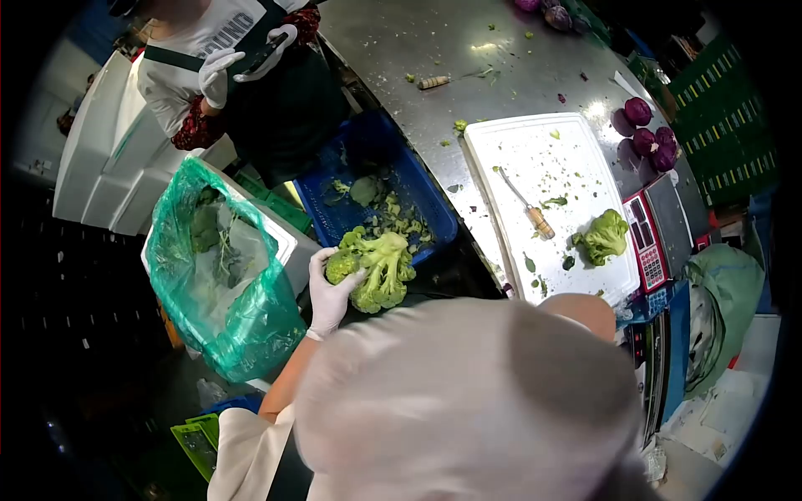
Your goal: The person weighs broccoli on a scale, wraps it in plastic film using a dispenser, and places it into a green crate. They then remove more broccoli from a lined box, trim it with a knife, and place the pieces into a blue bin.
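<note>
My left hand (330,299), in a white glove, is closed on a large head of broccoli (384,269) with its cut stalks showing. The broccoli is beside the near edge of a blue crate (443,219) that holds broccoli pieces and trimmings. My right hand is not visible; a blurred pale shape covers the lower middle. On the white cutting board (501,138) lie a knife (539,221) with a wooden handle, a second broccoli head (603,238) and scattered green bits.
A box lined with a green bag (267,326) stands at the left. Across the crate, a co-worker (276,108) in white gloves holds a dark object. Red cabbages (639,111) and a red scale (652,259) are at the right of the metal table (376,42).
</note>
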Action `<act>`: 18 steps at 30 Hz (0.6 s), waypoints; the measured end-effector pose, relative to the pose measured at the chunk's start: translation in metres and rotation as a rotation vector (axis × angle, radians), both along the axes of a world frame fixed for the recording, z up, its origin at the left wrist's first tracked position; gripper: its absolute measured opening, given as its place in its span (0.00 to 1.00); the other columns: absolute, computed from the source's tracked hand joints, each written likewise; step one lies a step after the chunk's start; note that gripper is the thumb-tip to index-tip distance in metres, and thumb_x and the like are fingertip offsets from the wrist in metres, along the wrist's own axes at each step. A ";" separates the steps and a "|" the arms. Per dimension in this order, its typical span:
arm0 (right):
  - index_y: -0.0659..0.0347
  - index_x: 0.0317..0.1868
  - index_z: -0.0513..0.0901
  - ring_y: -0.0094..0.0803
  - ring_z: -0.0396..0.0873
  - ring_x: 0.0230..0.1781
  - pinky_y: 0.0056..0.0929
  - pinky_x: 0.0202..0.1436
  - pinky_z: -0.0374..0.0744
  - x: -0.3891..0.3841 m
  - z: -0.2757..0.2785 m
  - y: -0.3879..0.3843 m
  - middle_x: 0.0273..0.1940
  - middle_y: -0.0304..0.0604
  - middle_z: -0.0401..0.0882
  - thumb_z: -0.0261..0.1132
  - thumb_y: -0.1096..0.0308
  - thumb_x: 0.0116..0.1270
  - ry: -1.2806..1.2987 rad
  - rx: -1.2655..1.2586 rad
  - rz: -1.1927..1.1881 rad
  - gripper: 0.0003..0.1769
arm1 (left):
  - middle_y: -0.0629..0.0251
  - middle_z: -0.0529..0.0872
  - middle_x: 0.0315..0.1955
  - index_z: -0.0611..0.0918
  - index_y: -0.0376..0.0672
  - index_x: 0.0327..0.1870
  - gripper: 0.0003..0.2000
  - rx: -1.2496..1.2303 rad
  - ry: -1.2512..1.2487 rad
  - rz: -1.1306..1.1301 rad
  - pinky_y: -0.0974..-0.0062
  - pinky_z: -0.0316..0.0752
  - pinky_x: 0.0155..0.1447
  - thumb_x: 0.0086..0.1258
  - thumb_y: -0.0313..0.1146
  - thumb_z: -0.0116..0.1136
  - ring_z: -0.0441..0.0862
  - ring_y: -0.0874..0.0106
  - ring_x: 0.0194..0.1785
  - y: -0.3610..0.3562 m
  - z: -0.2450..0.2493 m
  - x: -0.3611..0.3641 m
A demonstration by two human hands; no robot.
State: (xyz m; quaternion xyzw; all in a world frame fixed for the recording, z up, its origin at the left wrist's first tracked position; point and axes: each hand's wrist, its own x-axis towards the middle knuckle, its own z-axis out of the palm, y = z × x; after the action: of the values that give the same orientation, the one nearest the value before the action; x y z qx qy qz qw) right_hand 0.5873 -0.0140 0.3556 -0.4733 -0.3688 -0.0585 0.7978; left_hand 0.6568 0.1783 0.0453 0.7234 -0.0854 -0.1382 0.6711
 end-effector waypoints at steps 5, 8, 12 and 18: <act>0.66 0.20 0.78 0.32 0.71 0.15 0.28 0.26 0.68 -0.016 -0.003 0.009 0.14 0.44 0.71 0.69 0.53 0.64 0.034 0.215 0.017 0.24 | 0.63 0.81 0.46 0.72 0.41 0.55 0.25 0.012 0.013 -0.089 0.75 0.75 0.56 0.59 0.22 0.71 0.79 0.74 0.50 -0.025 0.024 -0.011; 0.67 0.19 0.78 0.33 0.70 0.14 0.27 0.23 0.67 -0.028 -0.001 0.025 0.13 0.46 0.70 0.70 0.52 0.63 0.023 0.417 0.015 0.26 | 0.64 0.80 0.47 0.72 0.41 0.56 0.26 0.058 -0.043 -0.149 0.74 0.74 0.57 0.58 0.22 0.71 0.79 0.73 0.51 -0.032 0.016 -0.012; 0.68 0.18 0.77 0.33 0.69 0.13 0.26 0.19 0.65 -0.041 -0.005 0.026 0.12 0.47 0.69 0.71 0.51 0.62 -0.035 0.444 0.000 0.28 | 0.64 0.76 0.49 0.71 0.39 0.57 0.26 0.092 -0.107 -0.233 0.75 0.72 0.60 0.59 0.22 0.71 0.77 0.73 0.53 -0.042 0.005 -0.012; 0.60 0.26 0.80 0.30 0.76 0.23 0.30 0.28 0.74 -0.032 -0.014 -0.030 0.21 0.39 0.76 0.70 0.45 0.61 -0.307 0.013 0.278 0.24 | 0.64 0.75 0.51 0.72 0.38 0.56 0.25 0.100 -0.134 -0.296 0.75 0.71 0.61 0.58 0.22 0.71 0.75 0.73 0.54 -0.066 0.009 -0.026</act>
State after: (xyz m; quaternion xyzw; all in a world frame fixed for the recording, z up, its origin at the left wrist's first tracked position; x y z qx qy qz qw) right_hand 0.5549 -0.0443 0.3416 -0.3983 -0.5476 -0.0213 0.7356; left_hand 0.6305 0.1123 0.0539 0.7429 -0.2285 -0.1912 0.5995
